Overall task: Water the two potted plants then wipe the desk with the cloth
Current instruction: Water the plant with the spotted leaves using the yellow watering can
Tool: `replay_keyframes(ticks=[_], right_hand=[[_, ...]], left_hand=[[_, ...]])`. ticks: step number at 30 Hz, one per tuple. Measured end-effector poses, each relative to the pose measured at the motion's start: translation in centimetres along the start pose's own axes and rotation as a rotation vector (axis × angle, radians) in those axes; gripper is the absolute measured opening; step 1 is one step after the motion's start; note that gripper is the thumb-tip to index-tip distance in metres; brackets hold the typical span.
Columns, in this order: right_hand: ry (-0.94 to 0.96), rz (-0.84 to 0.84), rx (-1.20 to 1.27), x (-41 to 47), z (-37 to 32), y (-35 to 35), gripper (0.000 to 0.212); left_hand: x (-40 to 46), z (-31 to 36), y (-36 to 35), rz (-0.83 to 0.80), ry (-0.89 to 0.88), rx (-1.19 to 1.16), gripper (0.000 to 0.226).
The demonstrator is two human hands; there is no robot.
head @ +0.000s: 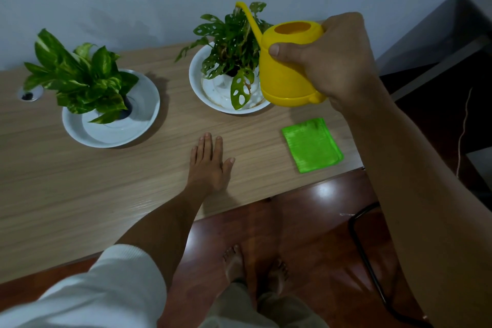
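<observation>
My right hand [338, 58] grips a yellow watering can [287, 69] and holds it in the air beside the right plant. Its long spout points up and left, over the holed leaves of that plant [231, 42], which stands in a white dish [197, 82]. The left plant [80, 74], with variegated leaves, sits in another white dish [138, 125]. A folded green cloth [311, 145] lies near the desk's right front corner. My left hand [209, 165] rests flat on the wooden desk [80, 189], fingers spread, holding nothing.
A round cable grommet [30, 93] sits in the desk at the far left. The wall runs behind the plants. My bare feet [255, 266] stand on the red-brown floor below the desk's edge. A black chair leg [364, 247] and a grey cabinet [439, 42] are at the right.
</observation>
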State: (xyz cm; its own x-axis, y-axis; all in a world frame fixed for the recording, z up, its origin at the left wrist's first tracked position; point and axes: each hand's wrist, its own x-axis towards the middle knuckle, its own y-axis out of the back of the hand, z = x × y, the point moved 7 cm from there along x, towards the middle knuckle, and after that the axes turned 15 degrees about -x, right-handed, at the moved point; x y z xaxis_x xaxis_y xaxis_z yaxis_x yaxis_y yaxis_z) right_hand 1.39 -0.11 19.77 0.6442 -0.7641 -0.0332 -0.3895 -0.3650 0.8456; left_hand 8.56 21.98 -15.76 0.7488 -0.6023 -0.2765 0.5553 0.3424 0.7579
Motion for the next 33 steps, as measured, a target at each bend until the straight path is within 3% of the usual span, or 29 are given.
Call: replay_keyframes(ticks=[14,19,22,26,33], right_hand=[[0.029,-0.047,-0.055,-1.8,1.8,-0.1,0.084],[0.006,0.010,-0.069,-1.7,3.3,0.7,0.085],[0.004,0.036,-0.062,-1.4,3.6,1.0,0.073],[-0.009,0.072,-0.016,-0.8,3.5,0.8,0.080],[0.034,0.042,0.059,-0.2,2.8,-0.4,0.069]], left_hand=[[-0.1,0.0,0.0,-0.004,0.001,-0.004,0.076],[-0.1,-0.1,0.0,-0.009,0.005,0.000,0.077],[-0.1,-0.2,0.0,-0.014,0.004,-0.007,0.077],[0.1,-0.2,-0.1,-0.007,0.001,-0.010,0.077],[0.3,-0.2,0.5,-0.063,-0.004,-0.001,0.079]])
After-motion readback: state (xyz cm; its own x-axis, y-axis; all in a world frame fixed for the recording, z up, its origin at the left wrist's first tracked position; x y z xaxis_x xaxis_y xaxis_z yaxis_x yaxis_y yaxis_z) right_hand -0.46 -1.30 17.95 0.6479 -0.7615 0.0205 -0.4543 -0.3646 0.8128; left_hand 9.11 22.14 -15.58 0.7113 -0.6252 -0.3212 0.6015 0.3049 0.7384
